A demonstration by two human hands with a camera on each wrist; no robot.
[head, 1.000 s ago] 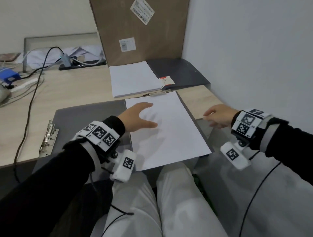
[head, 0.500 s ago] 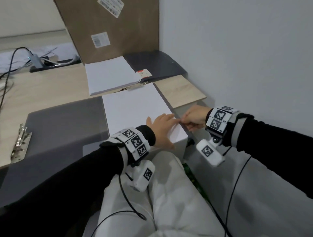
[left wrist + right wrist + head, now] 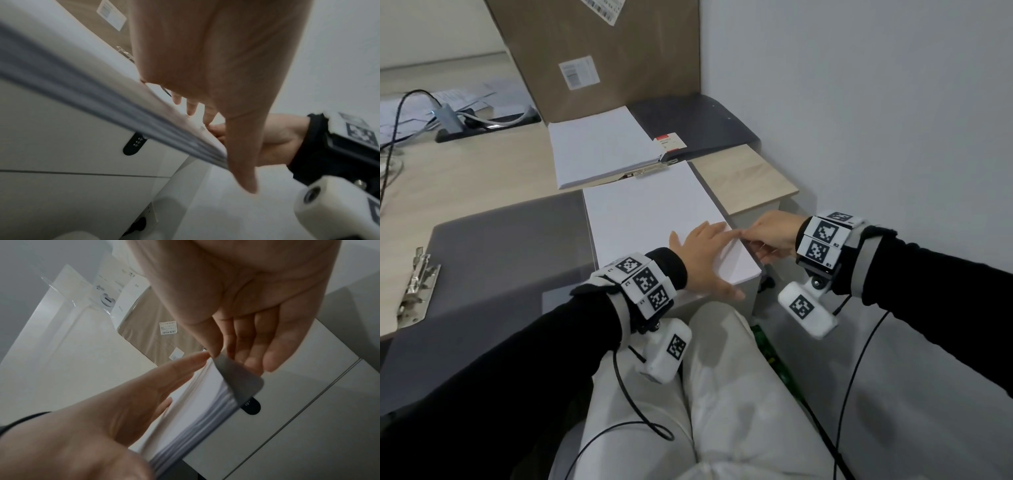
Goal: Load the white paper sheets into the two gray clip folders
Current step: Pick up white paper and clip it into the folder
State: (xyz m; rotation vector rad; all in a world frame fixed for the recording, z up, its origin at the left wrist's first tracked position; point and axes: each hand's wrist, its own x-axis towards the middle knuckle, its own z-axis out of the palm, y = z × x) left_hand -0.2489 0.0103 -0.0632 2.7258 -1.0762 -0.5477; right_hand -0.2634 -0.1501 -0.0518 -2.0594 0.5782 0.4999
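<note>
The near gray clip folder (image 3: 510,246) lies open on the desk, its metal clip (image 3: 417,284) at the left edge. A stack of white paper (image 3: 650,216) rests on its right half. My left hand (image 3: 705,257) lies flat on the stack's near right corner, fingers straight. My right hand (image 3: 767,236) is at the stack's right edge. In the right wrist view its thumb and fingers (image 3: 252,353) pinch the folder's gray corner (image 3: 240,382) beside the paper stack (image 3: 195,402). The second gray folder (image 3: 695,123) lies behind, holding its own paper stack (image 3: 602,147).
A tall cardboard box (image 3: 602,51) stands against the back of the desk. Cables and a hub (image 3: 448,120) lie at the far left. A white wall (image 3: 893,102) closes the right side. White drawer fronts (image 3: 61,162) sit under the desk, above my legs (image 3: 722,394).
My left hand slid from the middle of the sheet to its near right corner. My right hand came in from the right and took the folder's edge. The head view swung right.
</note>
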